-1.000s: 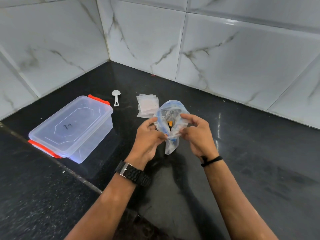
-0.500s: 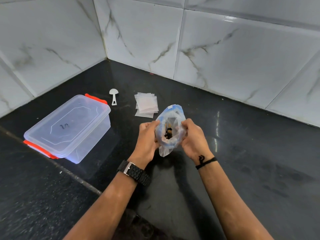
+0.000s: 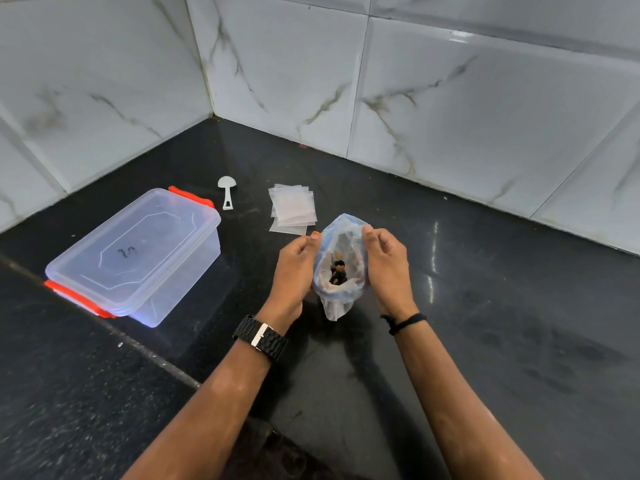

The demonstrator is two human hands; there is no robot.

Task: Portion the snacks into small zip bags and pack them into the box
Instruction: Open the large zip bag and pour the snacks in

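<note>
Holding the mouth wide apart, the left hand (image 3: pixel 294 268) and the right hand (image 3: pixel 388 268) pinch opposite sides of the rim of a clear, blue-edged plastic snack bag (image 3: pixel 341 271). The bag stands roughly upright between both hands, long axis near vertical, mouth facing up toward the camera and bottom end pointing down at the black polished stone table (image 3: pixel 485 306). Dark and orange snack pieces (image 3: pixel 337 270) lie inside it. Whether the bottom touches the table cannot be told.

A stack of small clear zip bags (image 3: pixel 292 209) lies flat just beyond the hands. A small white plastic scoop (image 3: pixel 227 194) lies to the left of that stack, bowl toward the wall. A translucent rectangular plastic box with red clips (image 3: pixel 135 254) sits lid-on at the left, long axis diagonal, well apart from the snack bag.
</note>
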